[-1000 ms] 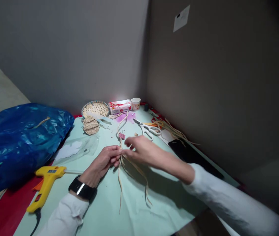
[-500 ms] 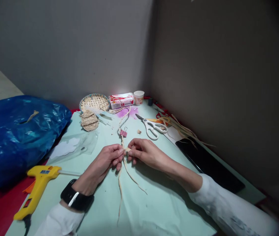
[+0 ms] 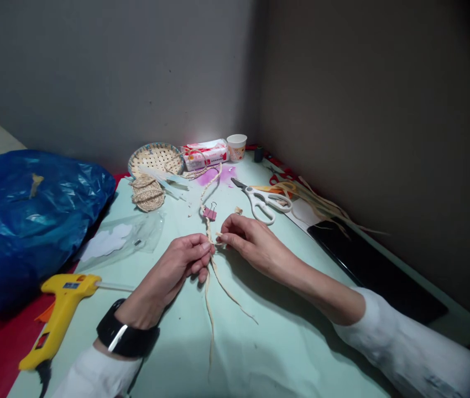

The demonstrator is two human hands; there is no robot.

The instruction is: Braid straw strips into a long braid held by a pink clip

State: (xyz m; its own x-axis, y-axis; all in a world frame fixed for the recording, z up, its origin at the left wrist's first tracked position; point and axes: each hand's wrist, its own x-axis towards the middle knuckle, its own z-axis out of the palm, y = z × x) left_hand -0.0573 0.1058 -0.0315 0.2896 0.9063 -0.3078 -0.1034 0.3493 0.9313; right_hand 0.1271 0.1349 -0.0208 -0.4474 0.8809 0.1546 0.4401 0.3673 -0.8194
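A pale braided cord (image 3: 207, 193) runs down the middle of the table, with a pink binder clip (image 3: 209, 213) fastened on it. My left hand (image 3: 191, 254) pinches the braid just below the clip. Two loose strands (image 3: 235, 300) hang from under those fingers toward me. Close beside it on the right, my right hand (image 3: 251, 240) pinches a short, pale strip (image 3: 219, 237) between thumb and forefinger, at the braid's side. The fingers partly hide where strip and braid meet.
White-handled scissors (image 3: 262, 202) and a black flat object (image 3: 376, 268) lie to the right. A yellow glue gun (image 3: 63, 309), blue plastic bag (image 3: 40, 221) and twine ball (image 3: 147, 193) are on the left. Behind stand a woven basket (image 3: 156, 157) and paper cup (image 3: 237, 148).
My right hand has drawn slightly up and away from my left, with the strip in its fingers. The left hand keeps its pinch on the braid. The camera view has shifted a little.
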